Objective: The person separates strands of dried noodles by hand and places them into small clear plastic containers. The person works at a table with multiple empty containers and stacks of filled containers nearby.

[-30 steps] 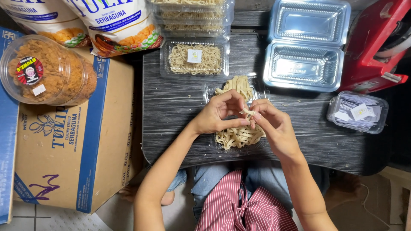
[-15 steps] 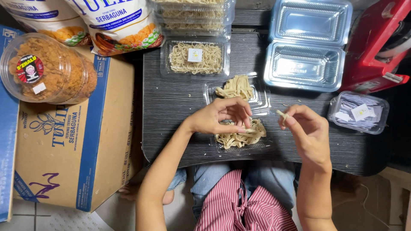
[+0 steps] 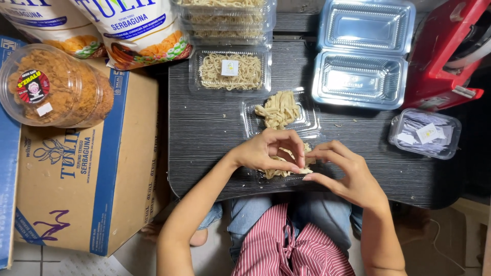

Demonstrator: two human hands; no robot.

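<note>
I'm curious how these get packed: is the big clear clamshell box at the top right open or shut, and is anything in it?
Open and empty. The clamshell box lies spread flat on the dark table, both halves showing bare plastic.

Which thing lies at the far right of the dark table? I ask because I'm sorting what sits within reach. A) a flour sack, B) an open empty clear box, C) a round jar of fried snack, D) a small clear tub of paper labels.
D: the small clear tub of paper labels sits at the right end of the dark table, right of both hands.

Pale beige noodles (image 3: 279, 108), black woodgrain table (image 3: 204, 148), red-and-white striped apron (image 3: 286, 245)
</note>
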